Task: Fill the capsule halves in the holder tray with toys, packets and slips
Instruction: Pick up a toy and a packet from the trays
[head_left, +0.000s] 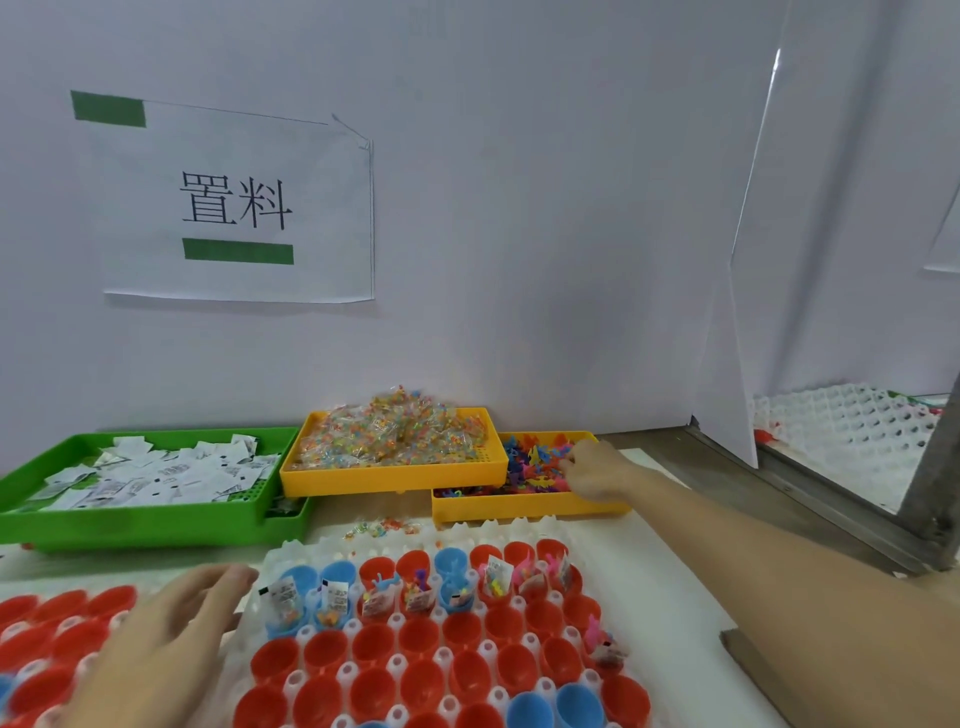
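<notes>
A white holder tray (311, 546) in front of me carries red capsule halves (374, 649) and a few blue ones. Those in its back row (415, 587) contain toys, packets and slips. A pink toy and a packet (602, 644) sit at its right edge. My left hand (171, 629) hovers with relaxed fingers at the tray's left edge and holds nothing. My right hand (589, 467) reaches into the yellow tray of small colourful toys (530, 470); its fingertips are down among them, so any hold is hidden.
A green tray (130, 525) of paper slips (156, 478) stands at back left. A yellow tray (389, 475) heaped with clear packets (395, 441) sits in the middle. Loose packets (384, 527) lie on the table. Another holder tray (47, 623) is at left; a white partition (727, 364) at right.
</notes>
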